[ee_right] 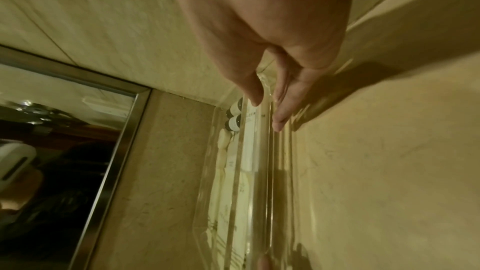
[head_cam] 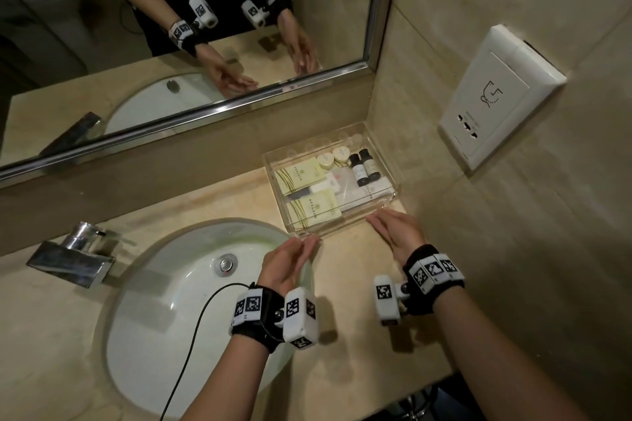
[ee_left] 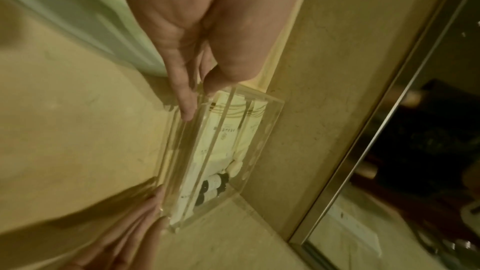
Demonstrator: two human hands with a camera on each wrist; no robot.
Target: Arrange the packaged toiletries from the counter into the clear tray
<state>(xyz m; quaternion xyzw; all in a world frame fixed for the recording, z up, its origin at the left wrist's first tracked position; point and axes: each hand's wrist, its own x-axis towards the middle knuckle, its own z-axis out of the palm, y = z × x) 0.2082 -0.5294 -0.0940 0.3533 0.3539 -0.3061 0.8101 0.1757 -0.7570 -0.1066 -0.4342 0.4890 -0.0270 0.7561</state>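
Note:
The clear tray (head_cam: 345,218) stands on the counter in the back right corner. In it lie two pale yellow sachets (head_cam: 300,175), round soaps (head_cam: 333,157), two dark bottles (head_cam: 364,167) and white packets (head_cam: 355,193). My left hand (head_cam: 307,244) lays straight fingers against the tray's near left corner. At the near right end, my right hand (head_cam: 379,224) presses flat on the front wall. The left wrist view shows the left hand's fingers (ee_left: 188,106) along the tray wall (ee_left: 265,130), thumb at the rim. The right wrist view shows the right hand's fingers (ee_right: 279,118) outside the wall (ee_right: 259,171), thumb on the rim.
A white sink basin (head_cam: 164,301) with a chrome faucet (head_cam: 73,258) fills the counter's left half. The mirror (head_cam: 171,27) runs along the back. A white socket panel (head_cam: 496,96) hangs on the right wall close to the tray. Bare counter (head_cam: 355,345) lies between my forearms.

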